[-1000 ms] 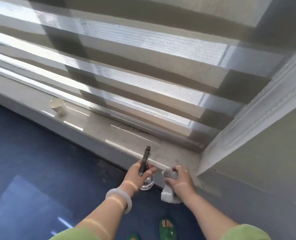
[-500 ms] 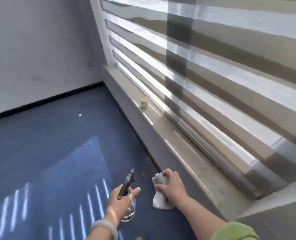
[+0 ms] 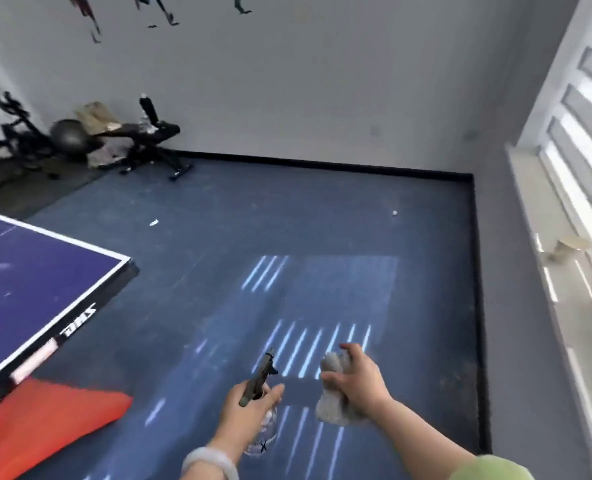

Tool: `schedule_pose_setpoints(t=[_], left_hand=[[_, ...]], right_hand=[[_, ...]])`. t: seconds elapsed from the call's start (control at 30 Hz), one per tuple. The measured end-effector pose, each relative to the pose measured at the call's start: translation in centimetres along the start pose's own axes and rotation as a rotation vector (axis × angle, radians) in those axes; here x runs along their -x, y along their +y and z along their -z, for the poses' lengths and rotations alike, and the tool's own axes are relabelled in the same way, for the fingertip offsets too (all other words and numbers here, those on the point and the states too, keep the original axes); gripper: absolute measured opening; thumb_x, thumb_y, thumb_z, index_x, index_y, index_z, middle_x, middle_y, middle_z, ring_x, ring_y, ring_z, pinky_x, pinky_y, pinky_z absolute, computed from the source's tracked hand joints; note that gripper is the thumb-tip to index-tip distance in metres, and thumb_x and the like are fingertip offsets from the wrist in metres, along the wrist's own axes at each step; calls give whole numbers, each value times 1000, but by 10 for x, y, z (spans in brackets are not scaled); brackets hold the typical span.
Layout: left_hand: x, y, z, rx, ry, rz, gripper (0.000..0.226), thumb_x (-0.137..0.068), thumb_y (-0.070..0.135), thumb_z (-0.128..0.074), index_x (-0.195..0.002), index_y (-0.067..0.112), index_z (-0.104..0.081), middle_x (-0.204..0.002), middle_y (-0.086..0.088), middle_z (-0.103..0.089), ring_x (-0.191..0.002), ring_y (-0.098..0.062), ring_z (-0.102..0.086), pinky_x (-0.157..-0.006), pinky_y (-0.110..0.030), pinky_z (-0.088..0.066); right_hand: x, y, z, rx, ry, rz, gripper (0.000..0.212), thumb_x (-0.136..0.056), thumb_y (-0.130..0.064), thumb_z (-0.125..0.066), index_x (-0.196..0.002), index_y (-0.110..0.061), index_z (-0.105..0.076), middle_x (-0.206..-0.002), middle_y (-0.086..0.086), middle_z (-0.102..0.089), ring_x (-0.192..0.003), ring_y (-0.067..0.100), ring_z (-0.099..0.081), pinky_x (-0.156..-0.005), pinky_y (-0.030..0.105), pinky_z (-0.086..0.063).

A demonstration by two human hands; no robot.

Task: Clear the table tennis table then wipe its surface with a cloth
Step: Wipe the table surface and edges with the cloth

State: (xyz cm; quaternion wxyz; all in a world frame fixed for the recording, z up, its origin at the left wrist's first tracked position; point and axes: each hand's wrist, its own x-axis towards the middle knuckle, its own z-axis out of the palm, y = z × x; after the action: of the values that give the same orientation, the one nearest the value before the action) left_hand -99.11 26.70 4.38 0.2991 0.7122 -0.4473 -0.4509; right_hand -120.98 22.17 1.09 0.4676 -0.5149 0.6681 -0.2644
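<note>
Now table tennis table in view, right hand still gripping cloth

Grey wall, blue floor striped with sunlight; blinds at right, exercise bench far-left

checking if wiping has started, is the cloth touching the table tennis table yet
Apart. The head view shows the cloth bunched in the right hand, with open blue floor between it and the table tennis table.

Two hands, one spray bottle, one cloth, one table, one ball
</note>
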Motion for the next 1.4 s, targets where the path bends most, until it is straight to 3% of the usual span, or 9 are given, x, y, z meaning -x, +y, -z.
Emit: schedule_pose_setpoints(t=[0.07,0.2,0.3,0.53,0.63,0.83,0.97,1.1,1.4], left_hand=[[17,-22,37,21,91,25,28,-79,31,-80,-63,11,-69,-65,-13,-69,-53,-12,-58,-55,-17,-44],[63,-73,111,149,231,82,28,-78,37,-80,-66,14,-69,-61,-10,-68,-50,-14,-56,-54,-21,-44],[107,-123,170,165,327,86,33,-77,37,-81,-57,20,-62,-65,-3,-71,-66,-15,-68,-68,-29,-47],[252,-250,305,345,604,194,37,-81,24,-80,-71,-4,-59,-57,-13,-58,-47,-18,-51,-47,-19,-42],[309,-300,355,352,730,261,33,-83,27,-78,-71,-1,-66,-52,-3,-53,-48,-13,-51,-51,-18,-41],[380,-385,426,477,911,435,32,-83,33,-77,-70,5,-68,-53,-1,-48,-46,-12,-43,-52,-19,-38],[395,-421,468,526,1016,511,31,-82,38,-76,-64,15,-69,-54,-2,-55,-52,-14,-52,-63,-28,-43],[398,-439,513,601,1171,564,29,-82,32,-77,-68,9,-69,-59,-6,-63,-54,-13,-59,-57,-20,-45],[391,-475,597,636,1337,653,34,-82,34,-78,-72,4,-65,-57,-2,-58,-56,-15,-55,-64,-29,-42]], right_hand=[[8,-21,-34,39,-59,64,44,-70,-32,-84,-100,-25,-53,-90,-3,-59,-74,11,-53,-58,13,-37],[38,-62,-113,65,-201,165,51,-70,-30,-85,-79,-17,-37,-71,-3,-48,-60,12,-39,-51,16,-36],[77,-92,-183,94,-343,223,50,-71,-30,-86,-79,-16,-38,-73,-2,-51,-61,10,-44,-52,14,-38],[209,-140,-375,150,-622,286,33,-72,-24,-84,-80,-11,-54,-72,-5,-59,-69,12,-55,-66,27,-46],[268,-151,-460,189,-771,313,33,-85,-21,-74,-74,-18,-44,-72,-6,-50,-67,9,-48,-59,16,-40],[345,-164,-586,351,-1056,263,15,-92,-12,-52,-106,-9,-47,-99,1,-56,-85,10,-56,-65,20,-43],[361,-191,-659,451,-1191,365,20,-80,-8,-65,-98,-9,-56,-84,-6,-58,-71,5,-56,-55,11,-42],[366,-240,-733,463,-1217,482,30,-68,-10,-79,-72,-16,-50,-67,-9,-49,-52,1,-46,-47,12,-37],[388,-333,-883,486,-1407,607,17,-73,-17,-83,-74,-16,-66,-71,-6,-64,-72,16,-58,-69,30,-46]])
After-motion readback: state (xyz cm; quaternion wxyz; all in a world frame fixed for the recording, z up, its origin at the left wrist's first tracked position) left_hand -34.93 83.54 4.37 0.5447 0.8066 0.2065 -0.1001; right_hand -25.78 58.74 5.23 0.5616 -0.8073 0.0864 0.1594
